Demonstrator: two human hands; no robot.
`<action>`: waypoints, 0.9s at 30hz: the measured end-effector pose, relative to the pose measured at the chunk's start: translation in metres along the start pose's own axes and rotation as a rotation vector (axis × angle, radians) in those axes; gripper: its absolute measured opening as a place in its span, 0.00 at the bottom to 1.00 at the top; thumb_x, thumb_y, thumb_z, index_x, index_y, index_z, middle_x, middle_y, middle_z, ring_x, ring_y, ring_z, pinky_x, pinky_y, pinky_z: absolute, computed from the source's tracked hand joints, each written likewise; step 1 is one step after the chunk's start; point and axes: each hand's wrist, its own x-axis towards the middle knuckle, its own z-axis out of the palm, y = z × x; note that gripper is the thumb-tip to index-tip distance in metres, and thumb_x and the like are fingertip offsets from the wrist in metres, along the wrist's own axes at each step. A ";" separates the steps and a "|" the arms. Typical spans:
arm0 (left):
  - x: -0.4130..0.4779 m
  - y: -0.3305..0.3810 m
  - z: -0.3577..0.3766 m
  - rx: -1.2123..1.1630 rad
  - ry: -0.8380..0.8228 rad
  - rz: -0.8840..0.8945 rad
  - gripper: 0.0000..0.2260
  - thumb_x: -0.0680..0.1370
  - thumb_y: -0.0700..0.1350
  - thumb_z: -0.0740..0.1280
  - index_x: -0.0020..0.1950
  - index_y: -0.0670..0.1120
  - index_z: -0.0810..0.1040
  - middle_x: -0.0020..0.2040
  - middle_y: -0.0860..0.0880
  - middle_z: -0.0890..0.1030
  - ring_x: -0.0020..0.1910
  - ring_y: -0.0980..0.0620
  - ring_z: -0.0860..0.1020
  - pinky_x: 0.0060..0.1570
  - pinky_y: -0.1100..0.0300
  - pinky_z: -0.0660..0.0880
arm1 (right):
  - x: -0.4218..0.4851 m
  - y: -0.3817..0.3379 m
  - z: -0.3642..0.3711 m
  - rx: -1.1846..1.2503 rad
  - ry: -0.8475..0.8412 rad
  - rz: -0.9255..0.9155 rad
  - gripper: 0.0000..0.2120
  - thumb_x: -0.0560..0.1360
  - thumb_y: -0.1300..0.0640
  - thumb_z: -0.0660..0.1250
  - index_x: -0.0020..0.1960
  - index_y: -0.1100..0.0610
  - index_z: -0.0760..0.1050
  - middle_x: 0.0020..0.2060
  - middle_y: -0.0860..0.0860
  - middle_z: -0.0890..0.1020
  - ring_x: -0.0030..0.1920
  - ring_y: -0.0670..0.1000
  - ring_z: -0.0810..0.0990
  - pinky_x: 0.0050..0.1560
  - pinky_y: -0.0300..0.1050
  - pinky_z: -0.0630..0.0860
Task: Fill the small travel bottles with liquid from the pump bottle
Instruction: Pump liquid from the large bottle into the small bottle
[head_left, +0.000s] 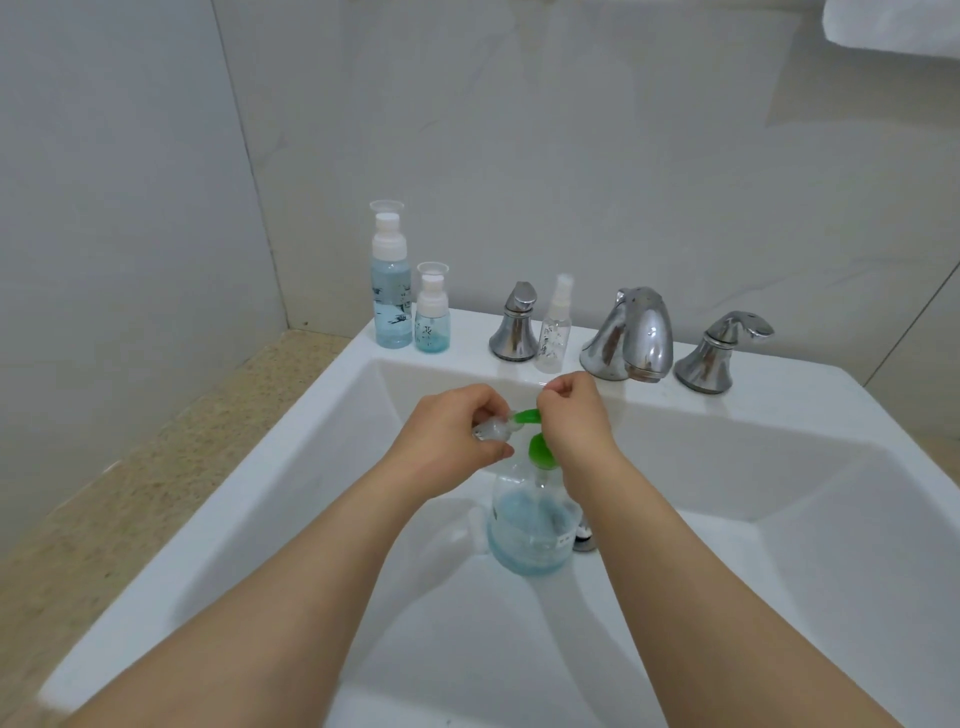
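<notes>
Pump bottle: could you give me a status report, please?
Left hand grips small travel bottle, tilted at green spout. Right hand pinches spout. Pump bottle stands in sink. Nothing blocking.

A single wide-angle camera sits on the person's head and faces forward and down over the sink (322, 395). It is close: the forearms enter from the bottom edge, and the left hand (452, 434) and right hand (571, 415) meet near frame centre. The faucet (631, 338) and wall (519, 130) fill the upper half.

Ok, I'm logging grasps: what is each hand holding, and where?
Left hand grips a small clear bottle round its body; right hand pinches the green spout of the pump bottle.
</notes>
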 end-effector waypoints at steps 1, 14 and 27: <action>0.000 0.000 0.000 0.005 -0.006 -0.003 0.13 0.69 0.42 0.73 0.52 0.46 0.77 0.45 0.54 0.77 0.47 0.53 0.76 0.48 0.65 0.71 | 0.001 0.001 0.000 0.002 0.000 0.006 0.11 0.74 0.61 0.53 0.36 0.48 0.62 0.40 0.48 0.71 0.55 0.55 0.71 0.61 0.59 0.69; -0.003 0.001 0.000 0.044 -0.059 -0.027 0.13 0.69 0.42 0.73 0.53 0.47 0.77 0.51 0.49 0.81 0.50 0.51 0.77 0.51 0.62 0.72 | -0.007 0.011 0.000 -0.137 0.017 0.012 0.13 0.75 0.58 0.50 0.35 0.49 0.67 0.38 0.48 0.73 0.57 0.58 0.70 0.61 0.61 0.69; -0.002 0.001 -0.003 0.031 -0.015 0.003 0.14 0.69 0.42 0.73 0.54 0.47 0.78 0.52 0.50 0.82 0.52 0.52 0.78 0.51 0.63 0.72 | -0.005 0.001 -0.001 -0.109 0.017 -0.044 0.06 0.75 0.58 0.54 0.42 0.50 0.66 0.46 0.49 0.74 0.60 0.58 0.71 0.63 0.58 0.69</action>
